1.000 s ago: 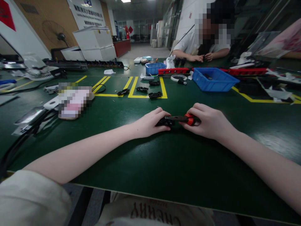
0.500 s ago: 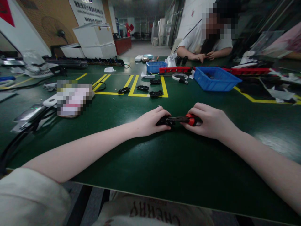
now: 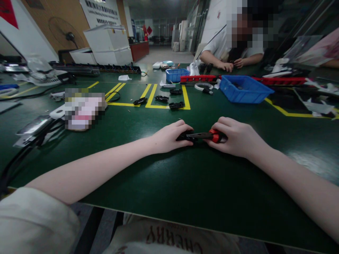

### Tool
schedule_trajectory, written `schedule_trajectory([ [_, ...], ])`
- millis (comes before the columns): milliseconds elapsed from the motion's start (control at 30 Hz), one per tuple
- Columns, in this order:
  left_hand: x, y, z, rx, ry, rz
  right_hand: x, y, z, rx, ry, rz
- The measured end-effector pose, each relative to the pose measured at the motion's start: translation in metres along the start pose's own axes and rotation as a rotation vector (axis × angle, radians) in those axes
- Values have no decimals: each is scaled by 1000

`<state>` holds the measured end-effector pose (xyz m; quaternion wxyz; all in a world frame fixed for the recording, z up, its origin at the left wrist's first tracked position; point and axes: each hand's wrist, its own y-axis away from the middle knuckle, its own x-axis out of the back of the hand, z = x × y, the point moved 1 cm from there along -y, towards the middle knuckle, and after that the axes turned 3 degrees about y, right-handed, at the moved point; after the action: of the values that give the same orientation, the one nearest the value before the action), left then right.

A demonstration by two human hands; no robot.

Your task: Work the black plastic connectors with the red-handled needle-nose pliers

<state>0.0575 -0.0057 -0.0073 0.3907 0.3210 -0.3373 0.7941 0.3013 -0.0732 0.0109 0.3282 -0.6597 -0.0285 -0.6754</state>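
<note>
My left hand (image 3: 177,135) is closed around a small black part (image 3: 182,136), gripping it between thumb and fingers just over the green table (image 3: 159,176). My right hand (image 3: 233,137) holds red-handled needle-nose pliers (image 3: 202,135) by the grips. The pliers' long jaws point left and their tips meet the black part, though whether they pinch it is too small to tell. Beyond my hands lie several similar black parts (image 3: 176,105), some inside yellow tape lines.
A blue bin (image 3: 245,90) stands back right, with a smaller blue bin (image 3: 177,75) and a red strip (image 3: 198,79) near it. A pink phone-like item (image 3: 86,113) and black cables (image 3: 31,148) lie left. Across the table sits a person (image 3: 233,53).
The whole view has shifted very slightly. Both hands keep the same grip, and the pliers stay at the black part with hardly any movement.
</note>
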Motion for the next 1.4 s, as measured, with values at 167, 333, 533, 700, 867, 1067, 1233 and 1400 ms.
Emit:
schedule_trajectory([
  [167, 0, 0, 0, -4, 14, 4, 0, 0, 3, 8, 27, 4],
  [333, 0, 0, 1, 2, 3, 4, 1, 0, 4, 37, 83, 10],
  [533, -1, -1, 0, 14, -56, -28, -1, -1, 1, 56, 92, 8],
  [700, -1, -1, 0, 19, -62, -28, 0, -1, 3, 56, 90, -4],
  [867, 0, -1, 2, 26, -53, -23, 5, -1, 5, 54, 95, 0],
  [1067, 0, -1, 3, 29, -75, -26, 1, -1, 1, 49, 80, -19],
  [1233, -1, 0, 6, 27, -150, -32, -1, -1, 1, 48, 79, 12],
  [1400, -2, 2, 9, 11, -231, -29, 0, 1, 6, 23, 49, 56],
])
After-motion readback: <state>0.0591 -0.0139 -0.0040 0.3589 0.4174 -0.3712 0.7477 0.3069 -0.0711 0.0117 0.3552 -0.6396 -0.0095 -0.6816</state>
